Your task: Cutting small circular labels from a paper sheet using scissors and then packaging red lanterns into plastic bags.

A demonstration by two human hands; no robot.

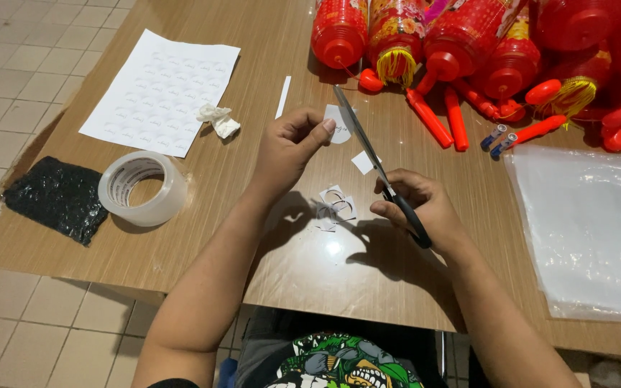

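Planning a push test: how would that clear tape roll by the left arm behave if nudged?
The tape roll lies flat on its side on the table, so it would probably slide, not roll. Hollow core suggests it is light. Stood on edge, it would likely roll.

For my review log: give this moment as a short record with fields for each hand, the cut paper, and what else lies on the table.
left hand: pinches a small paper piece
right hand: holds scissors, blades at the paper piece
cut scraps: on the table between the hands
left side: printed sheet, tape roll, black pad
far edge: red lanterns
right side: plastic bag
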